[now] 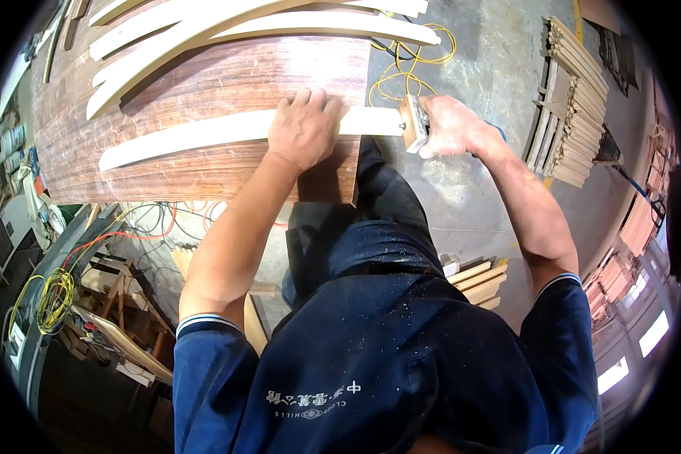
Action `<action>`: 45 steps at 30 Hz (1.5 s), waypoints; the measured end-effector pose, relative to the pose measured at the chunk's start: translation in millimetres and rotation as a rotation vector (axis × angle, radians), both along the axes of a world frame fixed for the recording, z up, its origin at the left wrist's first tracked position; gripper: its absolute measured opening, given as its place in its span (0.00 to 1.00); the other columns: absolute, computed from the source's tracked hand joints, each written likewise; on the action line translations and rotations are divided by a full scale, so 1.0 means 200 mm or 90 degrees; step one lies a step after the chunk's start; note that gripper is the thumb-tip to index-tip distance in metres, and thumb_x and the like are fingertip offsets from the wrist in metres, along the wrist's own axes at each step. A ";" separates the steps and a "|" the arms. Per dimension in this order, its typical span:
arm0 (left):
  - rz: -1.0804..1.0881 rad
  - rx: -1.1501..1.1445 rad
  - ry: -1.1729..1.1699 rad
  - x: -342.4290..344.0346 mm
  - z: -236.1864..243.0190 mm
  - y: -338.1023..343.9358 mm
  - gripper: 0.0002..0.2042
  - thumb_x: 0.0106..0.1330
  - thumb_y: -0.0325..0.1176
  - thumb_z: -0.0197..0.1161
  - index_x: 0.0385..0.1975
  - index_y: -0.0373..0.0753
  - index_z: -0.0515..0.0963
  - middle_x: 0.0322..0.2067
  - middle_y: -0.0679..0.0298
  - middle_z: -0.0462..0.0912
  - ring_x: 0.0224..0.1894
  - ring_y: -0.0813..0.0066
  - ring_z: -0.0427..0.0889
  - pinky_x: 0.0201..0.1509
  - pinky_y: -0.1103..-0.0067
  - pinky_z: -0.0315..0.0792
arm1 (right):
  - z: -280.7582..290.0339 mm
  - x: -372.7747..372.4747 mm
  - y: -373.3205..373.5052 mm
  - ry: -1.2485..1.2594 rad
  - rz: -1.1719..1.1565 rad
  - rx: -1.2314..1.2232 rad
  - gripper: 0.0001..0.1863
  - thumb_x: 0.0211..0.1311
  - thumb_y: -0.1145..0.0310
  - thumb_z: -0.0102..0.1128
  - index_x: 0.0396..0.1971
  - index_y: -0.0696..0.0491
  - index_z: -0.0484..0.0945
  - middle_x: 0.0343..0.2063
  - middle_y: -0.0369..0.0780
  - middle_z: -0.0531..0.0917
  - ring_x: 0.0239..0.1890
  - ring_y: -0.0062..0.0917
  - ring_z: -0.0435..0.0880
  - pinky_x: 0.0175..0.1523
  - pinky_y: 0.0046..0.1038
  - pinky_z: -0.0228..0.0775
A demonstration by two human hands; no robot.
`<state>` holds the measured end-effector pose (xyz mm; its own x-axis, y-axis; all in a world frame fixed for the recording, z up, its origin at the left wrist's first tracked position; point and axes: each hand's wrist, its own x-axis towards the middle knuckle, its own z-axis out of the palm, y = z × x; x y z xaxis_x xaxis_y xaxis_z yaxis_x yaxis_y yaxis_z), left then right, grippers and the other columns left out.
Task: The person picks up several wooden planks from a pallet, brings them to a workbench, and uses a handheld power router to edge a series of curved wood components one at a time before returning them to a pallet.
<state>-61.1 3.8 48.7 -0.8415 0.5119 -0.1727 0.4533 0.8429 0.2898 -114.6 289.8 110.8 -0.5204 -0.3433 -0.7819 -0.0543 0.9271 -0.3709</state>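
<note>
While the pale curved piece (197,138) lies flat on the brown table (227,83), its long axis runs left to right across the person's front, bowing slightly, right end hanging past the table's right edge. Left hand (303,125) is on top of it, palm down, right of mid-length and just inboard of that edge; fingers wrap over the far side, fingertips hidden, so I read it as a grip, but can't tell how hard it presses. Right hand (450,129) is off the table, closed on a wood-faced block (414,125), thumb on the near side, other fingers mostly out of sight behind it. Key relation, my judgement: block vs overhanging end. The block stands crosswise to the piece's axis, wooden face toward the end, and the two look to be in contact; from above I can't confirm full seating or any gap underneath. Right hand is nearer that end, left hand next, near the overhang, with the long left run of the piece unheld. Any sideways push lines up roughly with the axis, so the left hand looks like the only restraint. More curved pieces (144,34) lie on the table's far side, apart from this one.
</note>
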 end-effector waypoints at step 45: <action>-0.008 0.035 0.027 0.00 -0.02 0.00 0.09 0.60 0.37 0.70 0.37 0.46 0.78 0.41 0.62 0.77 0.46 0.61 0.79 0.45 0.64 0.74 | -0.16 -0.19 0.00 -0.117 0.005 -0.014 0.28 0.27 0.67 0.76 0.36 0.63 0.83 0.28 0.53 0.86 0.33 0.42 0.88 0.40 0.40 0.80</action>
